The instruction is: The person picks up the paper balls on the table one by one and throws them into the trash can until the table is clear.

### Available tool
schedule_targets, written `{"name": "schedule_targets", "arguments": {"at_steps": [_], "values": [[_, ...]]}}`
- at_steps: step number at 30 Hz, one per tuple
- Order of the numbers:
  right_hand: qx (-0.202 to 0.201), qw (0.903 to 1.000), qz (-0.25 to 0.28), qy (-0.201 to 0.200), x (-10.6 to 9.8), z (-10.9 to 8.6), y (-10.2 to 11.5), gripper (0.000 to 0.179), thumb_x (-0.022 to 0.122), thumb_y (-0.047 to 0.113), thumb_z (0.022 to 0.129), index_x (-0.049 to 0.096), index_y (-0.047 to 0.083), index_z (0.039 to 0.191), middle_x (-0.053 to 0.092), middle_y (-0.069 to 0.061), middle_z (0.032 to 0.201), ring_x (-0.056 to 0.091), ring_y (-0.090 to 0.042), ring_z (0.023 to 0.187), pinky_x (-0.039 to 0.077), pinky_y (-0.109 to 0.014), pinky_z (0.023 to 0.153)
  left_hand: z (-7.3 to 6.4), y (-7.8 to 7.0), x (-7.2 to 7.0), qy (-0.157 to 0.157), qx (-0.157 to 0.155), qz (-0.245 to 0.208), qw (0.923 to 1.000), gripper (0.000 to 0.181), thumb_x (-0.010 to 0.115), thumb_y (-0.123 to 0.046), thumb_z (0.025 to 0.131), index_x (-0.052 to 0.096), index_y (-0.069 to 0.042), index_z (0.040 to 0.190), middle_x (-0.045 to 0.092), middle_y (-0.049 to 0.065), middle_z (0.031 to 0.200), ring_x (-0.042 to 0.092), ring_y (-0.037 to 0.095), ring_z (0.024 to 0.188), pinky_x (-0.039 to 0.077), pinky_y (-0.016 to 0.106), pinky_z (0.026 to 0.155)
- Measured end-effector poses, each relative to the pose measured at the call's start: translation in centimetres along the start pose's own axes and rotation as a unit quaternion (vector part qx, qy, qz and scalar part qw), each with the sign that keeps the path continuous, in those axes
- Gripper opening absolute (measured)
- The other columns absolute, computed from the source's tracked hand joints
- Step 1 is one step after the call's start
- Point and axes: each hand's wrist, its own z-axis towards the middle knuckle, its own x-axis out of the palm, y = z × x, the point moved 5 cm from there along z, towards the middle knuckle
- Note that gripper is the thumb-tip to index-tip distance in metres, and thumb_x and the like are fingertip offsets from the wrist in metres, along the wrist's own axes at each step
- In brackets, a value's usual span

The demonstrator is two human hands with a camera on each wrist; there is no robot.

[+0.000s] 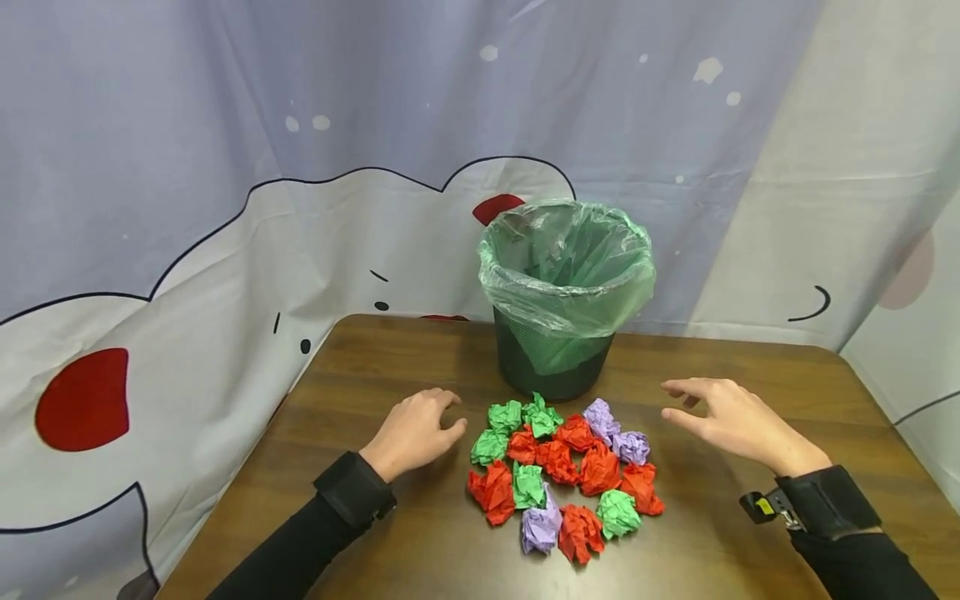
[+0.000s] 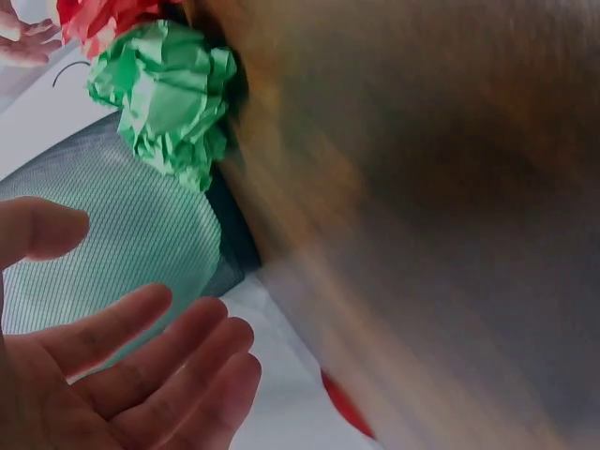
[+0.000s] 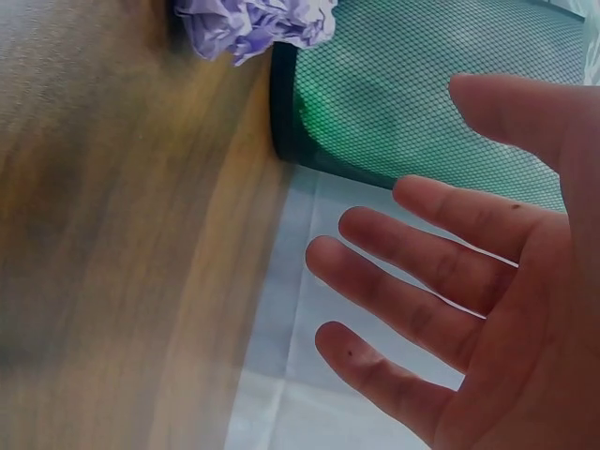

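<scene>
Several crumpled paper balls in red [image 1: 600,469], green [image 1: 490,447] and purple [image 1: 542,527] lie clustered on the table. My left hand [image 1: 417,432] is held to the left of the cluster, fingers relaxed, touching no paper. On the other side, my right hand [image 1: 731,421] hovers with its fingers apart and nothing in them. The left wrist view shows a green paper ball [image 2: 173,98] beyond the thumb. In the right wrist view, a purple paper ball [image 3: 253,23] sits past the spread fingers.
Behind the paper balls stands a dark mesh wastebasket [image 1: 551,367], lined with a translucent green bag [image 1: 570,312] folded over its rim. The brown wooden table [image 1: 427,542] meets a patterned curtain [image 1: 405,233] at its back edge. Both wrists wear black straps.
</scene>
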Motion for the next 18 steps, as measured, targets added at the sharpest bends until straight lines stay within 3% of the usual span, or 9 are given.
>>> {"name": "schedule_targets", "arguments": {"at_steps": [9, 18], "values": [[0.000, 0.9999, 0.013, 0.008, 0.9, -0.4, -0.4, 0.049, 0.057, 0.051, 0.085, 0.059, 0.019, 0.122, 0.066, -0.001, 0.109, 0.061, -0.017, 0.093, 0.048, -0.043, 0.073, 0.0, -1.4, 1.1, 0.020, 0.055, 0.014, 0.9982, 0.051, 0.053, -0.051, 0.083, 0.056, -0.020, 0.123, 0.062, -0.002, 0.116, 0.060, 0.013, 0.098, 0.049, 0.037, 0.077], [0.003, 0.9998, 0.019, 0.011, 2.2, -0.7, -0.5, 0.050, 0.056, 0.052, 0.085, 0.059, 0.019, 0.122, 0.066, -0.001, 0.109, 0.061, -0.016, 0.092, 0.048, -0.042, 0.072, 0.1, -2.7, 2.1, 0.063, 0.121, 0.036, 0.9900, 0.051, 0.052, -0.058, 0.083, 0.058, -0.025, 0.122, 0.058, -0.007, 0.114, 0.060, 0.013, 0.097, 0.050, 0.036, 0.074]]}}
